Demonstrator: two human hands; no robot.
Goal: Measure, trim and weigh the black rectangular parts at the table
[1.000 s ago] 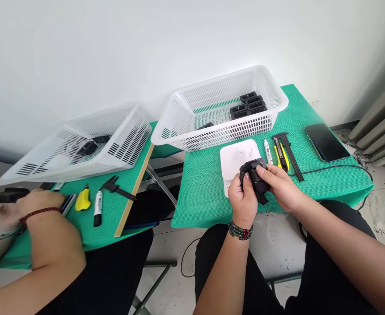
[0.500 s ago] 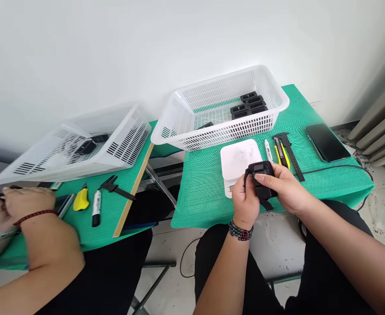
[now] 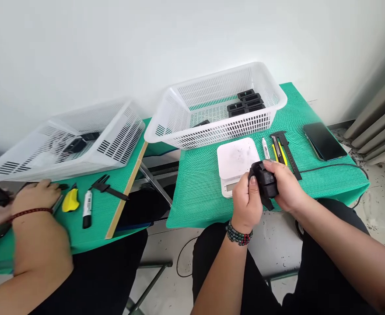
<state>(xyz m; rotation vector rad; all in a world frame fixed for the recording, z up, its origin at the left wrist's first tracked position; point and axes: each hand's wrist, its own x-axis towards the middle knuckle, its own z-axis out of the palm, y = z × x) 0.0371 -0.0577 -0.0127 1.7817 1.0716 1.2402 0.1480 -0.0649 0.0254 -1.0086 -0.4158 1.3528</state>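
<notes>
Both my hands grip one black plastic part (image 3: 264, 183) just above the near edge of the green table (image 3: 199, 192). My left hand (image 3: 247, 204) wraps it from the left, with a bead bracelet on the wrist. My right hand (image 3: 286, 186) holds it from the right. A small white scale (image 3: 236, 159) stands right behind the part. Farther back a white mesh basket (image 3: 212, 127) holds several more black parts (image 3: 246, 103).
Right of the scale lie a white marker (image 3: 265, 148), a yellow utility knife (image 3: 277, 152), a black caliper (image 3: 289, 151) and a phone (image 3: 323, 141). At the left table another person's hand (image 3: 36, 197) works near a second white basket (image 3: 64, 144), a yellow knife (image 3: 70, 201) and a marker (image 3: 87, 209).
My hands turned the black part and shifted it slightly right and down in front of the scale. The other person's hands moved about on the left table. The view shifted a little.
</notes>
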